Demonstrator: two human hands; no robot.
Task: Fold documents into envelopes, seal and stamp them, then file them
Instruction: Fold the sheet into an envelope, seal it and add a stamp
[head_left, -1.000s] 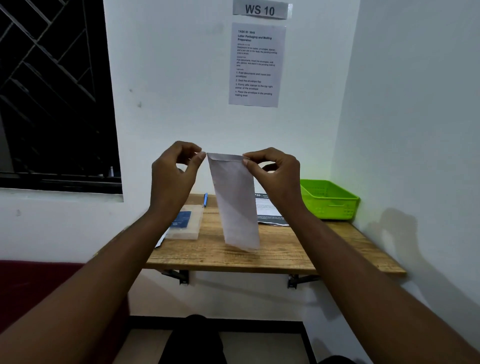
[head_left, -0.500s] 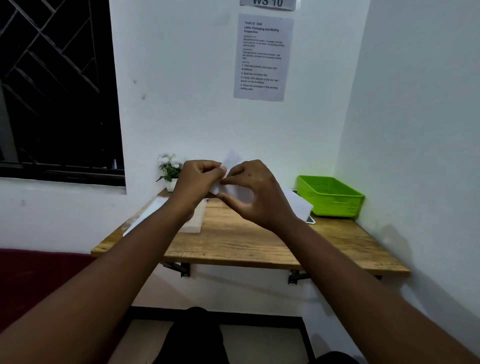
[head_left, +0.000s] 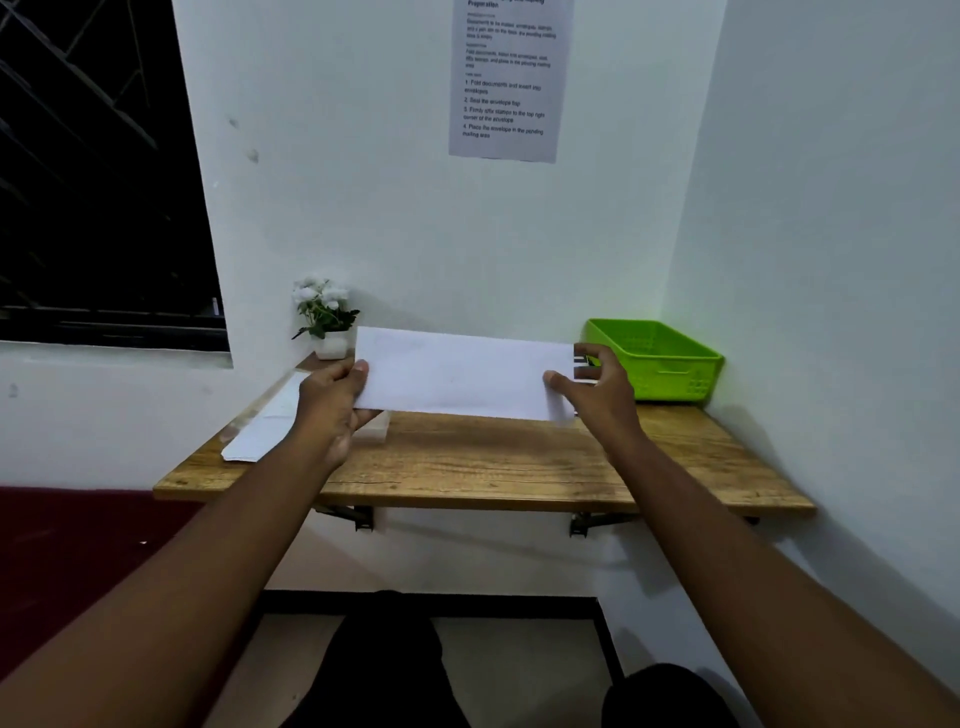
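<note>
Above the wooden desk (head_left: 493, 467) I now hold the envelope (head_left: 462, 379) lengthwise and level; a second ago it hung upright from its top edge, and half a second ago my hands were bunched together over its flap. I judge the flap pressed down, so stamping should come next. My left hand (head_left: 332, 402) pinches the left short end, thumb on the face and fingers curled behind. My right hand (head_left: 597, 387) grips the right end the same way. The envelope is thin white paper, flat and matte, a long rectangle with crisp edges. More white paper (head_left: 265, 431) lies flat at the desk's left. A green plastic basket (head_left: 660, 358) with perforated walls sits at the right rear, well clear of the envelope.
</note>
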